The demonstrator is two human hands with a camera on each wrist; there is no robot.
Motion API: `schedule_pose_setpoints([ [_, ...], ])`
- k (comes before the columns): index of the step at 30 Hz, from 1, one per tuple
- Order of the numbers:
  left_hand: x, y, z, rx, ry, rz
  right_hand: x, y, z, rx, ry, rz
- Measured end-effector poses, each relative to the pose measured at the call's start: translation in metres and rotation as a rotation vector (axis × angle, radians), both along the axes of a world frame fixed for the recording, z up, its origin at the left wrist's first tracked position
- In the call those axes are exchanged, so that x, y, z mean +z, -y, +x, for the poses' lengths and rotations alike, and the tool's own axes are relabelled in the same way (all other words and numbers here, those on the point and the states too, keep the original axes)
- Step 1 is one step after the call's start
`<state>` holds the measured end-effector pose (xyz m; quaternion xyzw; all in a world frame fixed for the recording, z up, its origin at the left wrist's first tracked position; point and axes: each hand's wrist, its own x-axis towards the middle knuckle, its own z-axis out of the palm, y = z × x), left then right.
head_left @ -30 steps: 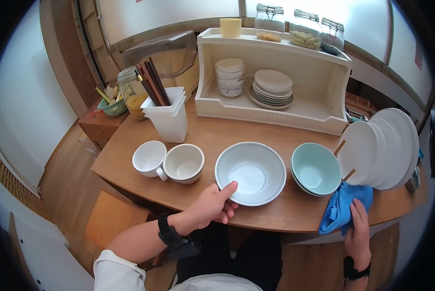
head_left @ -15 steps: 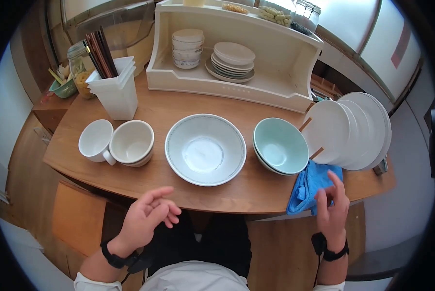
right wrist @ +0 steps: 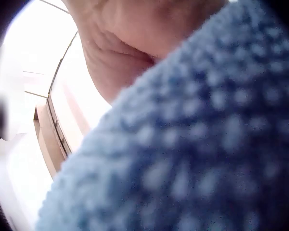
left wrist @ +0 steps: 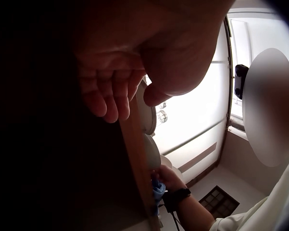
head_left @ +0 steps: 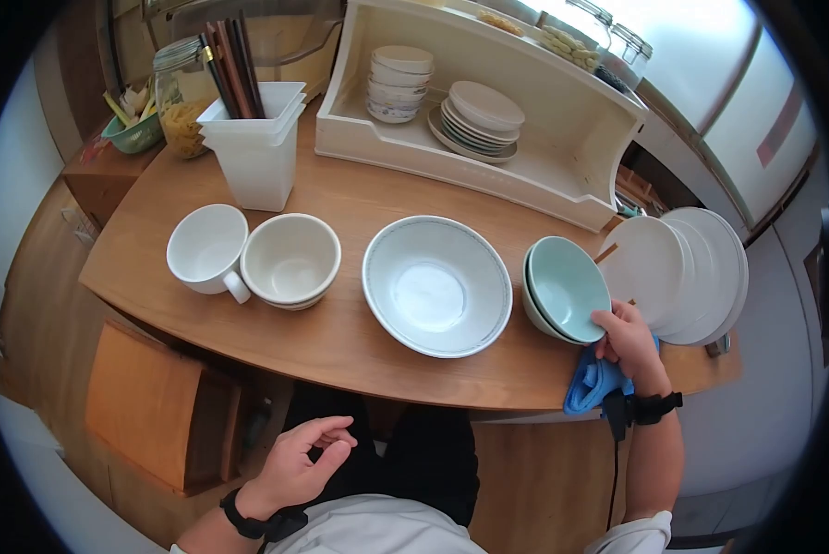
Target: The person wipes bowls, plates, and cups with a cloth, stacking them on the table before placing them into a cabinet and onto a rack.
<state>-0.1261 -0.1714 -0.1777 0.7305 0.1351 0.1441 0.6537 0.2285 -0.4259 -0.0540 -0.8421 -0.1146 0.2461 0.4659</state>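
Observation:
My right hand (head_left: 631, 340) pinches the near right rim of the upper mint-green bowl (head_left: 567, 286), thumb over the edge and fingers below it. This bowl tilts toward the right, and a second bowl (head_left: 532, 312) shows beneath its left side. Under my right wrist lies a folded blue cloth (head_left: 592, 383), which fills much of the right wrist view. Off the table's front edge, above my lap, my left hand (head_left: 299, 466) hangs with relaxed fingers and holds nothing. A large white bowl (head_left: 437, 286) with a patterned rim stands left of the green bowls.
To the left stand a white mug (head_left: 207, 247), stacked cream cups (head_left: 290, 261) and a white holder (head_left: 262, 162) with chopsticks. Behind, a cream shelf (head_left: 553, 175) bears stacked bowls and plates. White plates (head_left: 650, 268) stand upright at the right. An orange-brown stool (head_left: 146, 397) is below.
My right hand has moved from over the blue cloth to the upper green bowl's rim and gripped it, tilting the bowl. My left hand left the large bowl and drew back toward my lap.

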Motion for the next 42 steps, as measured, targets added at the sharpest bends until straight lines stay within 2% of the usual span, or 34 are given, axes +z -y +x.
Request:
schedule_pose_setpoints([
  [5,0.000,0.004,0.000,-0.066,0.012,0.096,-0.004,-0.001,-0.003,-0.054,0.078,0.073],
  [9,0.000,0.002,0.000,-0.107,0.056,0.161,0.017,-0.007,-0.013,-0.092,0.171,0.101],
  [16,-0.001,0.002,0.006,-0.100,0.104,0.175,0.053,-0.047,-0.035,0.041,0.179,0.313],
  [20,0.002,0.006,0.010,-0.123,0.084,0.193,0.050,-0.084,-0.053,0.123,0.143,0.247],
  [22,0.001,0.005,0.009,-0.155,0.095,0.270,0.045,-0.100,-0.060,0.247,0.070,0.190],
  [25,0.001,0.004,0.007,-0.120,0.112,0.284,0.038,-0.115,-0.065,0.283,0.038,0.160],
  [42,0.007,-0.006,0.006,-0.055,0.110,0.321,0.018,-0.127,-0.053,0.383,0.020,0.105],
])
